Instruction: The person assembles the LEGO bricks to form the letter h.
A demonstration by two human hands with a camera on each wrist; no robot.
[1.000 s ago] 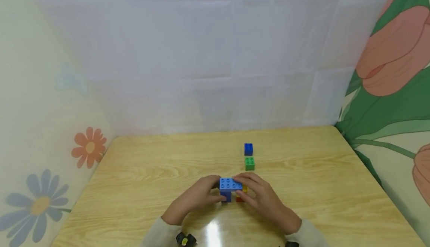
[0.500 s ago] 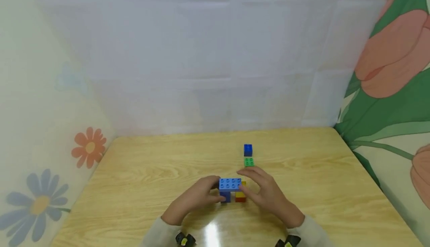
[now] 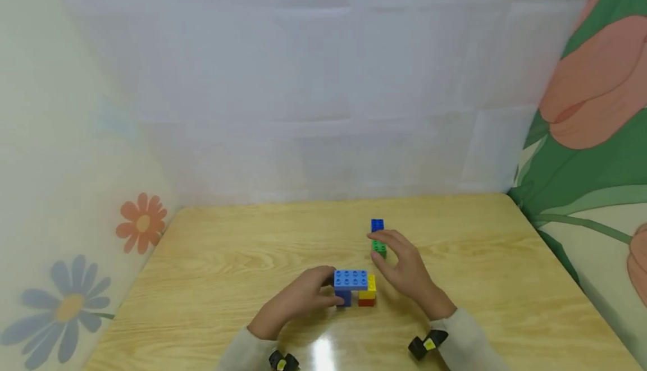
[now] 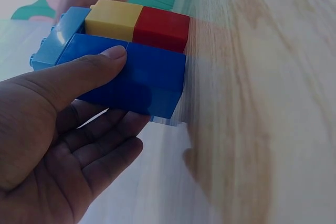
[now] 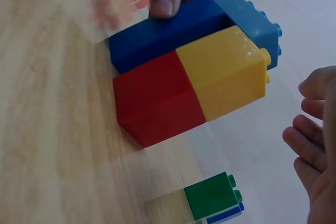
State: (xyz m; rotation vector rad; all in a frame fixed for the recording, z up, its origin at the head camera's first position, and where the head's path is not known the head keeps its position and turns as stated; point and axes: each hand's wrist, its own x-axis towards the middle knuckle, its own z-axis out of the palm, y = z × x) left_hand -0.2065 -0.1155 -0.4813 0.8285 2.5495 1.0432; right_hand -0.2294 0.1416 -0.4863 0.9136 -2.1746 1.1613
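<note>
My left hand (image 3: 298,298) pinches a column of dark blue bricks (image 4: 152,74) between thumb and fingers. Beside that column a yellow brick (image 5: 226,72) is stacked on a red brick (image 5: 157,100). A light blue eight-stud brick (image 3: 351,279) lies across the top of both columns, leaving a narrow gap below; part of the yellow brick's studs show at its right. My right hand (image 3: 410,267) holds nothing, its fingers loosely bent. It hovers near a small green brick (image 3: 379,249), which the right wrist view shows apart from the fingers.
Just behind the green brick stands a small blue brick (image 3: 377,225), partly covered by my right fingers in the head view. The wooden table (image 3: 242,247) meets a white cloth backdrop (image 3: 313,135) at its far edge. Flower-patterned walls (image 3: 596,152) flank both sides.
My right hand has let go of the light blue brick and moved away and forward to the green brick. My left hand has stayed on the dark blue bricks.
</note>
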